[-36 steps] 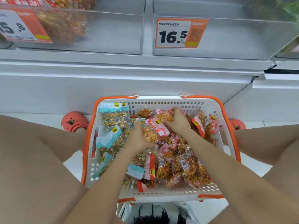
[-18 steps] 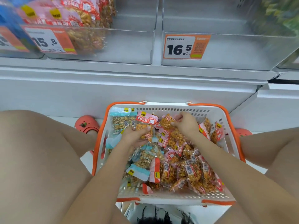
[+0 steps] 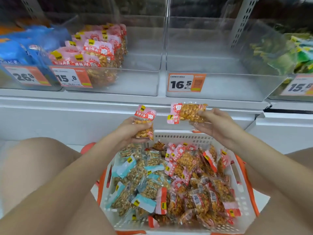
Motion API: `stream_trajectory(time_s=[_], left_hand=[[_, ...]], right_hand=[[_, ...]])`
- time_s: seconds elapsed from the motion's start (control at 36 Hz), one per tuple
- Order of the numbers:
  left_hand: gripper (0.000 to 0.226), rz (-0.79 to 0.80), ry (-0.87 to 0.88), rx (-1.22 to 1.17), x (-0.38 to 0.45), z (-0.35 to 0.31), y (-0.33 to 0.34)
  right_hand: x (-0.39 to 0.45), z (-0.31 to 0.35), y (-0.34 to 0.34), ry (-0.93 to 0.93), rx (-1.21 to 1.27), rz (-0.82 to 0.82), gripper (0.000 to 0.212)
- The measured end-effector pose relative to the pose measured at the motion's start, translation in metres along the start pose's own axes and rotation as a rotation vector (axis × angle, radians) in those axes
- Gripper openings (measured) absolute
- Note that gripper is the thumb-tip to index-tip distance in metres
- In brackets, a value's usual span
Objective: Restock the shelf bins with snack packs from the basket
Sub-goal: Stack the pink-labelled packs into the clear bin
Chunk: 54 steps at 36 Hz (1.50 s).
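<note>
- I am gripping one pink pack (image 3: 145,123) in my left hand (image 3: 130,131), pinching another (image 3: 188,113) in my right hand (image 3: 218,126), above the basket's (image 3: 237,192) far edge.
- My right pinch is looking loose; the pack could be slipping.
- I could be picking the wrong bin (image 3: 215,85).

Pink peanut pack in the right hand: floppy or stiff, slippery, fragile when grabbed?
Likely semi-floppy: the pink pack is thin film around loose nuts, and the right hand holds it by one end without much sag. Glossy film probably makes it a bit slippery. Probably light and not fragile; the packs lie heaped in the basket.
</note>
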<state>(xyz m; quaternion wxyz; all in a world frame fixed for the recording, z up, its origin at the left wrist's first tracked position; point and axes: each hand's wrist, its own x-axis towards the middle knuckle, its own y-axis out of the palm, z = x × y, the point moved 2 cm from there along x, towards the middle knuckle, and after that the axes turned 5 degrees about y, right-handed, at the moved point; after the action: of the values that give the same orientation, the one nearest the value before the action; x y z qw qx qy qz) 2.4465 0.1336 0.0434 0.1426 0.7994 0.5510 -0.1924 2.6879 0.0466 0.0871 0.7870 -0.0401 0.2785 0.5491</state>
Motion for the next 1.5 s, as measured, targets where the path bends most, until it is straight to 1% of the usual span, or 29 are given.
stream_trajectory(time_s=[0.03, 0.08, 0.17, 0.22, 0.28, 0.31, 0.39, 0.44, 0.53, 0.58, 0.67, 0.72, 0.75, 0.78, 0.81, 0.86, 0.92, 0.94, 0.97, 1.03, 1.08, 1.14, 1.22, 1.25, 1.28, 1.33, 1.39, 1.44, 1.5], left_hand=[[0.044, 0.03, 0.016, -0.008, -0.001, -0.006, 0.002], [0.037, 0.083, 0.031, -0.08, -0.003, -0.012, 0.008], [0.03, 0.122, 0.025, -0.272, -0.006, -0.011, 0.02], [0.02, 0.118, 0.018, -0.41, -0.008, -0.006, 0.031], [0.014, 0.124, 0.014, -0.518, -0.01, -0.001, 0.042], [0.016, 0.13, 0.02, -0.548, -0.011, 0.001, 0.048], [0.042, 0.178, 0.029, -0.643, -0.013, 0.001, 0.058], [0.052, 0.208, 0.047, -0.65, -0.014, -0.003, 0.059], [0.059, 0.225, 0.086, -0.592, -0.012, -0.007, 0.058], [0.066, 0.215, 0.124, -0.553, -0.011, -0.007, 0.058], [0.078, 0.204, 0.17, -0.542, -0.011, -0.004, 0.06], [0.075, 0.217, 0.187, -0.522, -0.012, -0.003, 0.061], [0.072, 0.219, 0.193, -0.496, -0.012, -0.002, 0.061], [0.07, 0.217, 0.188, -0.464, -0.013, -0.003, 0.062], [0.069, 0.208, 0.191, -0.438, -0.013, -0.002, 0.062], [0.068, 0.189, 0.205, -0.42, -0.016, -0.002, 0.062], [0.061, 0.177, 0.207, -0.415, -0.019, -0.003, 0.061], [0.055, 0.167, 0.207, -0.406, -0.019, -0.003, 0.061], [0.05, 0.148, 0.207, -0.385, -0.018, -0.002, 0.059], [0.045, 0.114, 0.205, -0.34, -0.017, -0.003, 0.056], [0.045, 0.121, 0.212, -0.29, -0.017, -0.005, 0.05], [0.05, 0.159, 0.233, -0.193, -0.018, -0.007, 0.046], [0.065, 0.226, 0.255, -0.069, -0.021, -0.008, 0.046], [0.065, 0.246, 0.255, -0.047, -0.024, -0.008, 0.048], [0.063, 0.262, 0.258, -0.02, -0.026, -0.008, 0.049], [0.055, 0.28, 0.276, 0.03, -0.029, -0.008, 0.051], [0.05, 0.274, 0.296, 0.043, -0.031, -0.01, 0.051], [0.051, 0.261, 0.32, 0.049, -0.031, -0.012, 0.049], [0.052, 0.254, 0.339, 0.061, -0.032, -0.014, 0.048]], right_hand=[[-0.002, -0.001, 0.003, 0.037, 0.089, 0.026, 0.006], [-0.007, -0.005, 0.009, 0.129, 0.252, 0.059, 0.009], [-0.014, -0.017, 0.021, 0.238, 0.43, 0.101, 0.014], [-0.015, -0.026, 0.028, 0.27, 0.488, 0.109, 0.023], [-0.015, -0.035, 0.034, 0.287, 0.493, 0.113, 0.024], [-0.015, -0.038, 0.037, 0.294, 0.478, 0.122, 0.02], [-0.016, -0.046, 0.044, 0.304, 0.409, 0.151, 0.018], [-0.016, -0.047, 0.048, 0.296, 0.387, 0.169, 0.015], [-0.014, -0.049, 0.052, 0.28, 0.35, 0.199, 0.01], [-0.011, -0.052, 0.053, 0.277, 0.328, 0.235, 0.002], [-0.006, -0.053, 0.053, 0.253, 0.266, 0.264, 0.004], [-0.005, -0.052, 0.054, 0.214, 0.218, 0.285, 0.026], [-0.005, -0.052, 0.054, 0.195, 0.194, 0.291, 0.033], [-0.005, -0.053, 0.054, 0.178, 0.173, 0.297, 0.036], [-0.006, -0.053, 0.054, 0.163, 0.161, 0.304, 0.035], [-0.009, -0.053, 0.054, 0.16, 0.145, 0.297, 0.026], [-0.012, -0.052, 0.054, 0.167, 0.081, 0.272, 0.019], [-0.014, -0.052, 0.054, 0.162, 0.014, 0.241, 0.02], [-0.014, -0.052, 0.053, 0.141, -0.082, 0.189, 0.024], [-0.012, -0.052, 0.049, 0.073, -0.256, 0.053, 0.044], [-0.01, -0.047, 0.043, 0.028, -0.316, -0.038, 0.067], [-0.007, -0.038, 0.038, 0.016, -0.294, -0.025, 0.085], [-0.003, -0.029, 0.038, 0.021, -0.247, 0.102, 0.1], [-0.002, -0.029, 0.039, 0.039, -0.239, 0.142, 0.101], [-0.002, -0.03, 0.041, 0.058, -0.225, 0.188, 0.095], [-0.004, -0.031, 0.045, 0.076, -0.165, 0.275, 0.076], [-0.005, -0.032, 0.047, 0.071, -0.089, 0.32, 0.064], [-0.004, -0.031, 0.048, 0.055, -0.072, 0.345, 0.059], [-0.003, -0.029, 0.048, 0.031, -0.111, 0.345, 0.058]])
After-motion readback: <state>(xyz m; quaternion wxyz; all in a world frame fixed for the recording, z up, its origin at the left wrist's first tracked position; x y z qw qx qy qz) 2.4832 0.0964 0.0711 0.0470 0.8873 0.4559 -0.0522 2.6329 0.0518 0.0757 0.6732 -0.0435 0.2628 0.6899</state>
